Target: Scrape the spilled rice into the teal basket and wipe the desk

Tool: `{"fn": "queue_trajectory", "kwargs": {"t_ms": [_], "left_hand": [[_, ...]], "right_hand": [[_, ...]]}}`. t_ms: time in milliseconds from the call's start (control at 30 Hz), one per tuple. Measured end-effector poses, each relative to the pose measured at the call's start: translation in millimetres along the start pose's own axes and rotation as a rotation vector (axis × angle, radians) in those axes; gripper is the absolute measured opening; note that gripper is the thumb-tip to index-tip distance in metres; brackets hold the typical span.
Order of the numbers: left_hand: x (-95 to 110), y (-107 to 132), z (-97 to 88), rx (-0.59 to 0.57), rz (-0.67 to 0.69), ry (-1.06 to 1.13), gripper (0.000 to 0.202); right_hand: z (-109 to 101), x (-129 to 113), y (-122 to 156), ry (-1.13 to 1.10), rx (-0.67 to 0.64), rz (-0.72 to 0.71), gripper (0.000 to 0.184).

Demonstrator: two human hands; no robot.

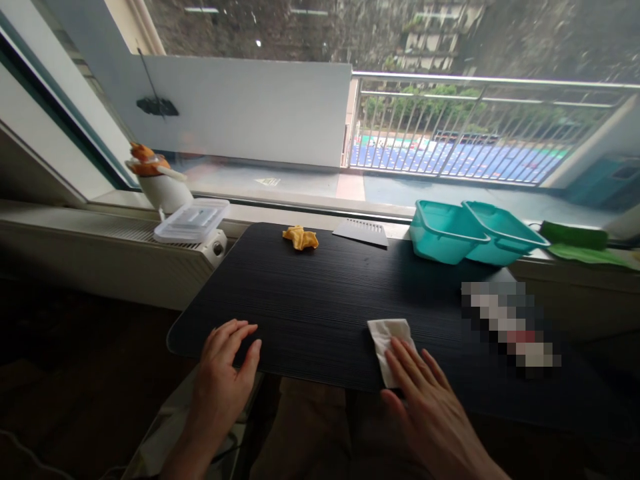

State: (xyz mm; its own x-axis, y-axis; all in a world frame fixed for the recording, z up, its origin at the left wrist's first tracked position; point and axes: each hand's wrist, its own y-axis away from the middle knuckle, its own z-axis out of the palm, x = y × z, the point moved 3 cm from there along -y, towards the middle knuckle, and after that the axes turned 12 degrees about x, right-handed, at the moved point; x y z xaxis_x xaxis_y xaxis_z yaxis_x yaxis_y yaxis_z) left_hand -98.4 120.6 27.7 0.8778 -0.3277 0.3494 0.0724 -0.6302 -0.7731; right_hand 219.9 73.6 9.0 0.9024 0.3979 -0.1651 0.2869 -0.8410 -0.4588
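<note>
Left hand (225, 363) laid flat on table (320, 293) near front left edge, palm down, fingers loosely spread, nothing held. Right hand (425, 400) laid open, palm down, fingertips pressed on white wipe (385, 333); wipe not gripped, only covered at near end. Wipe lies flat near front edge of table, right of centre, well apart from left hand. Orange rag (300, 237) seen at far edge; two teal tubs (445, 230) at far right, touching; clear box (193, 220) on sill at left.

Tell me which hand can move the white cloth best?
Probably the right hand: its fingers rest on the white cloth. The left hand lies on the black table, apart from it.
</note>
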Motion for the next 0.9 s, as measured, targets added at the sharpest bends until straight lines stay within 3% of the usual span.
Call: {"fn": "queue_trajectory", "kwargs": {"t_ms": [67, 167, 267, 367, 433, 500, 600, 800, 900], "left_hand": [[-6, -1, -0.8, 0.02, -0.008, -0.014, 0.019], [-11, -5, -3.5, 0.053, -0.022, -0.029, 0.02], [-13, -8, -7.1, 0.067, -0.026, -0.042, 0.021], [-14, -11, -11.6, 0.061, -0.024, -0.054, 0.021], [-14, -12, -15.3, 0.054, -0.02, -0.065, 0.022], [-14, -14, -19.3, 0.048, -0.021, -0.08, 0.022], [-15, -16, -23.6, 0.052, -0.032, -0.095, 0.022], [-17, -13, -18.6, 0.061, -0.038, -0.078, 0.024], [-17, -12, -13.5, 0.051, -0.039, -0.06, 0.023]], "right_hand": [[2, 2, 7, 0.041, 0.043, -0.008, 0.059], [17, -33, -10, -0.042, -0.045, -0.06, 0.07], [41, -90, -51, -0.224, -0.194, -0.086, 0.079], [64, -144, -97, -0.384, -0.228, -0.159, 0.08], [77, -166, -121, -0.427, -0.21, -0.212, 0.074], [83, -171, -135, -0.436, -0.192, -0.233, 0.067], [78, -138, -136, -0.392, -0.166, -0.165, 0.06], [41, 9, -101, -0.015, -0.114, 0.18, 0.053], [34, 37, -93, 0.079, -0.072, 0.316, 0.057]]}}
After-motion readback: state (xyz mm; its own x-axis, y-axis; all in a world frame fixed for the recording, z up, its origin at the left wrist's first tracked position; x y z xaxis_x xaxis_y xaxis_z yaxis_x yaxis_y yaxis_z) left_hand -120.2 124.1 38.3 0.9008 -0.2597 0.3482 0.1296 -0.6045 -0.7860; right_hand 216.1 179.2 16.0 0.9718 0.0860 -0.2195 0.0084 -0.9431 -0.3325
